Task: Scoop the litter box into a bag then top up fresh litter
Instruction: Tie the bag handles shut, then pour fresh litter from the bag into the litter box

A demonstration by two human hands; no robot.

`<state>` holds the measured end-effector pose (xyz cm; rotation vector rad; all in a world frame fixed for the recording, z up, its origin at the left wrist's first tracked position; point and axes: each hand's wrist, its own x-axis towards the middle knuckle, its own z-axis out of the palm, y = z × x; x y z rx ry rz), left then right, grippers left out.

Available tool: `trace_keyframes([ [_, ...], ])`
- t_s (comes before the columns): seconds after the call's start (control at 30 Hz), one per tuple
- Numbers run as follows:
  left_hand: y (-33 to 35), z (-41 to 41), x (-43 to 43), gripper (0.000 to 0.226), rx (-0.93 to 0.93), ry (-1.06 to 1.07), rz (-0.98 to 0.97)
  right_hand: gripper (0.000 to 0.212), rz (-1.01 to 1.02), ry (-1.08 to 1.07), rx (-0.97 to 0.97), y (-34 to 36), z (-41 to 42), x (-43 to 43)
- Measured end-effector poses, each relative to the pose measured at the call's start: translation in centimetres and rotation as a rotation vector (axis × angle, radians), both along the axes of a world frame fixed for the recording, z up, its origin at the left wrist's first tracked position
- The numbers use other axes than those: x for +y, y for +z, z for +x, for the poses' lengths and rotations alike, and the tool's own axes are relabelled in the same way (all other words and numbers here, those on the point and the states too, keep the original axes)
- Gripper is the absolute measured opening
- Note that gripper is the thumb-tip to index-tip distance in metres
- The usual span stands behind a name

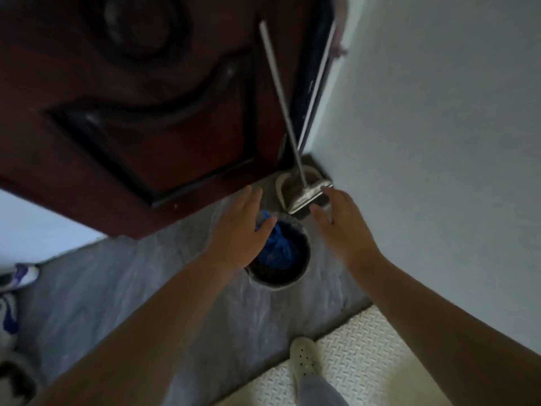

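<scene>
Both the left hand (237,232) and the right hand (342,227) are spread wide and holding nothing above the small bin (281,276) with a blue bag (281,244) inside.

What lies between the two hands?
In the head view, a blue bag sitting in a round bin lies between the open left hand and right hand.

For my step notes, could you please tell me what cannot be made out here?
Head view:
Inside the blue bag: plastic closed, left hand in front.
Left rim of the bin: under the left hand.
The broom head: dim, blurred, partly behind the right hand.
The shoes: cut by the left edge.
</scene>
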<state>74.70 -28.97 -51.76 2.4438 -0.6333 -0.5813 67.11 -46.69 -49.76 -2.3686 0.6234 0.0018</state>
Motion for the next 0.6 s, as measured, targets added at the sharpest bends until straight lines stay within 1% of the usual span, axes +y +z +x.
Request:
trace_keyframes([
  [0.13,17.2,-2.4,1.7,0.069,-0.338,-0.302,0.127,0.056,-0.161,-0.052,-0.146,15.2,-6.7,2.3],
  [0.2,24.7,-5.1,1.7,0.070,-0.435,-0.416,0.155,0.064,-0.272,-0.052,-0.128,22.3,-10.8,3.5],
  [0.27,30.9,-8.9,1.1,0.071,-0.489,-0.545,0.194,0.072,-0.328,-0.086,-0.104,28.6,-15.1,4.9],
  [0.33,35.8,-12.6,0.0,0.071,-0.552,-0.625,0.226,0.074,-0.377,-0.148,-0.121,34.0,-19.6,5.9],
  [0.4,40.3,-16.3,-0.9,0.070,-0.596,-0.684,0.210,0.074,-0.453,-0.227,-0.107,38.5,-24.6,6.5],
  [0.5,45.7,-22.2,-1.9,0.069,-0.636,-0.770,0.117,0.073,-0.546,-0.361,-0.072,43.6,-32.4,7.4],
  [0.6,49.0,-28.5,-2.3,0.069,-0.653,-0.859,0.012,0.071,-0.624,-0.482,-0.072,46.6,-40.1,8.6],
])
